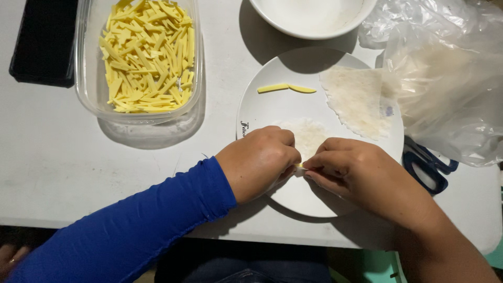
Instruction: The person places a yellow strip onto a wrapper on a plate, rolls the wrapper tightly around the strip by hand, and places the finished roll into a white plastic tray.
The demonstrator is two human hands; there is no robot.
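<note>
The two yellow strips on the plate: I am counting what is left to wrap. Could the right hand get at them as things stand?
Probably yes. The yellow strips lie uncovered on the white plate, just beyond the right hand, with nothing between. But that hand is pinching a wrapper together with the left hand.

Bright overhead light, soft shadows, sharp

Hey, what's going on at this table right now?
A person's left hand and right hand pinch a thin white wrapper around a yellow strip on a white plate. Two more yellow strips and another wrapper piece lie on the same plate. A clear tub of yellow strips stands to the left.
</note>
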